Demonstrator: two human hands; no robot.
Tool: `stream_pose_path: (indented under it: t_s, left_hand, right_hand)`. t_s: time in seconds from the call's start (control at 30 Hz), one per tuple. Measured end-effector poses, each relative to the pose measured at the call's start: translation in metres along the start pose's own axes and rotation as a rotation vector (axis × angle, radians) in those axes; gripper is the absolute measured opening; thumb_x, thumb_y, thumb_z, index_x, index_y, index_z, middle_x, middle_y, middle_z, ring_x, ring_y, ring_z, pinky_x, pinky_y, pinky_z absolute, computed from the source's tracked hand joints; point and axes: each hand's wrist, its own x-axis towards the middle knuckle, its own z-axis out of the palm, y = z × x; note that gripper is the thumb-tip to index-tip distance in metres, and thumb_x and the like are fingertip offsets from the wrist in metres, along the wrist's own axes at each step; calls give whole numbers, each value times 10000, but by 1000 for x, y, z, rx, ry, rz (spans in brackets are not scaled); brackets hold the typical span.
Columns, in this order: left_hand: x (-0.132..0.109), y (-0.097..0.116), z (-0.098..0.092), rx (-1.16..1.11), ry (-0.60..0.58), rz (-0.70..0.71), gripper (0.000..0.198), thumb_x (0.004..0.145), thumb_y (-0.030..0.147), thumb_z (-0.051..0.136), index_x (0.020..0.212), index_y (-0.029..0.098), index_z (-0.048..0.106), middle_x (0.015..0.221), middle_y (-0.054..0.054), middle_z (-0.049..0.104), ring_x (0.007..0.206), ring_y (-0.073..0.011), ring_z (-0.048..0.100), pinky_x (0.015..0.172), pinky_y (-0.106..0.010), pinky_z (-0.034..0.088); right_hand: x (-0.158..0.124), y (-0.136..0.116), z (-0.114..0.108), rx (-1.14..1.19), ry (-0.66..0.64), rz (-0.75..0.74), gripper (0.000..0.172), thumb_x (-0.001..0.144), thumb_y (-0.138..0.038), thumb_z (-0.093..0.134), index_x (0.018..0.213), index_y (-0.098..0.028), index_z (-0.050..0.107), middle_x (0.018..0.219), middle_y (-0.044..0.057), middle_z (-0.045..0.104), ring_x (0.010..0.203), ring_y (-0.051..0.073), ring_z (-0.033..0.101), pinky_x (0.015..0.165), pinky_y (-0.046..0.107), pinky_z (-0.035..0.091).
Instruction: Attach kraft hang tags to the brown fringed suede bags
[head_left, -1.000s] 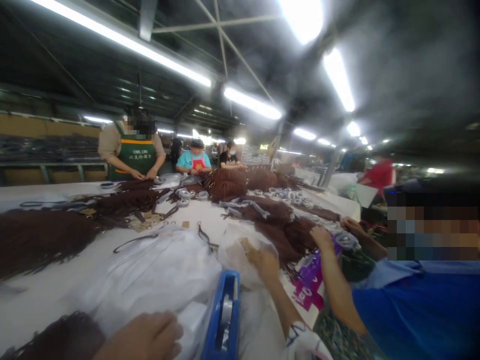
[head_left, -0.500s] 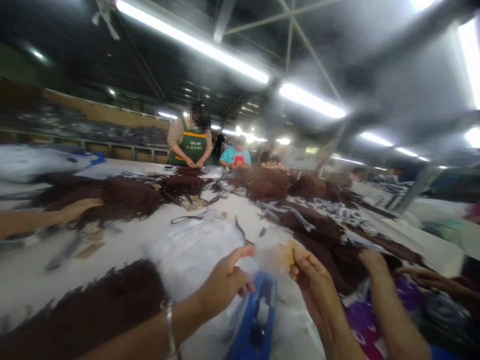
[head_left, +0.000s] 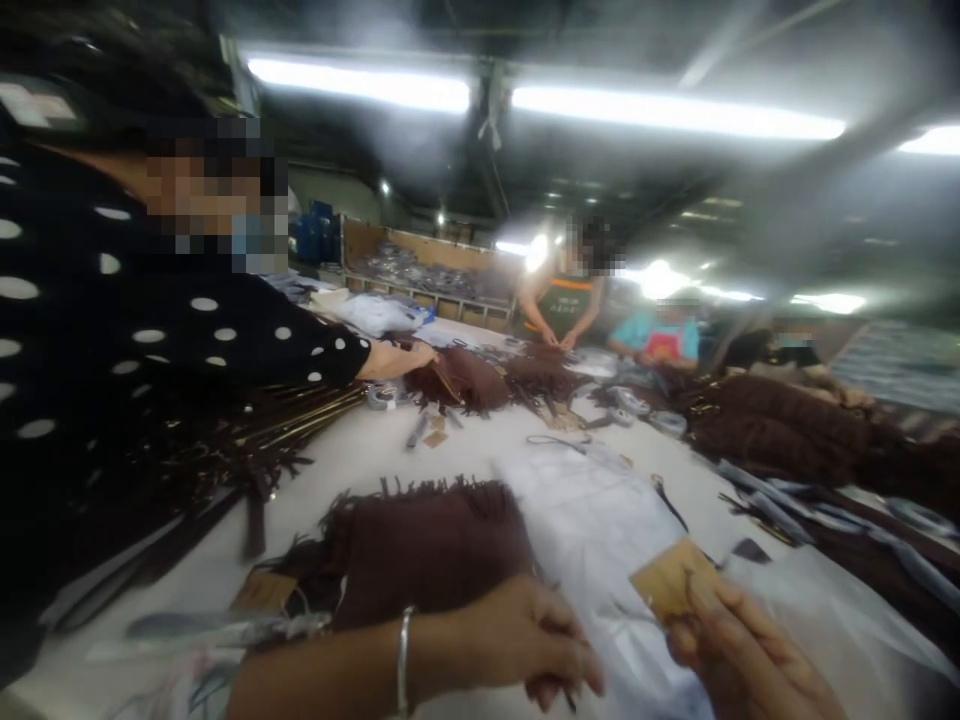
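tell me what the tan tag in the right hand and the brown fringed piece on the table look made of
Tan tag: seemingly thin card or kraft paper, matte, flat with crisp corners. Brown fringed piece: apparently soft suede-like fabric, dull nap, edge cut into limp strips; blur leaves it uncertain.

A: What colour is the fringed cloth near the bench's front edge?
B: Dark brown, on a white bench. The card tag is tan.
A: And the sleeve at the left edge?
B: Black with white dots. The far apron is green with an orange band.
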Motion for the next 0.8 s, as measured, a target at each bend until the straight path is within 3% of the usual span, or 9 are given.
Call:
stream_pose_path:
  t_s: [0.07,0.17,0.23,0.4,0.53,0.6,0.67,0.73,0.8]
  left_hand:
    - [-31,2,-22,75,143,32,277,720,395,740,767,122,743,596,16,568,412,-59,445,385,-169,320]
    - [-70,3,-53,172,326,162,246,730,362,727,741,117,719,1023,-67,622,522,-46,507,402,-158,346]
    - [-89,1,-71,161,384,165,252,742,362,699,753,110,693,1133,-91,600,530,-42,514,416,-163,374]
    - [-116,-16,-103,149,417,0,265,821,406,569,825,143,597,575,23,566,382,-76,426,357,-168,281]
    - [-129,-34,-122,250,481,36,177,791,316,579,816,143,611,566,39,534,405,-87,451,366,-173,287]
    - [-135,-39,-128,267,485,54,149,775,258,583,869,149,620,608,38,559,427,-87,471,381,-171,308]
    - [-141,-41,-131,264,466,65,179,764,231,589,927,157,600,622,46,572,423,-87,470,381,-174,316]
    - [-146,-40,-132,252,437,79,208,758,208,587,960,164,565,604,61,566,414,-87,463,383,-177,321]
    - [-150,-36,-132,233,411,96,225,752,179,571,974,172,534,614,66,571,430,-86,474,400,-178,341]
  right_hand:
    - [-4,6,26,-4,27,0,434,620,-445,878,914,-216,656,685,-26,626,585,95,561,544,151,500]
    - [-8,25,62,-12,20,14,378,667,-444,849,847,-201,622,626,-46,589,571,73,526,540,127,467]
    - [-9,46,80,-22,-5,46,374,693,-454,824,824,-201,584,591,-55,575,549,69,508,531,134,448]
    - [-2,107,105,-300,-89,122,442,756,-609,669,819,-197,523,588,-45,570,509,85,501,485,179,397]
    - [6,126,112,-557,-138,121,462,687,-623,686,777,-188,559,543,-5,573,463,146,513,439,247,393]
    - [2,121,117,-685,-104,42,461,666,-569,710,900,-185,610,705,52,647,615,226,604,508,312,458]
    - [-10,112,129,-839,-103,-170,488,738,-495,659,1125,-205,601,1064,117,660,949,302,627,707,392,515]
    - [-27,106,148,-950,-261,-390,465,845,-402,560,1281,-242,534,1292,112,575,1154,293,559,888,418,487]
    - [-44,105,172,-937,-546,-436,444,901,-325,499,1339,-249,489,1300,107,582,1125,254,594,913,391,491]
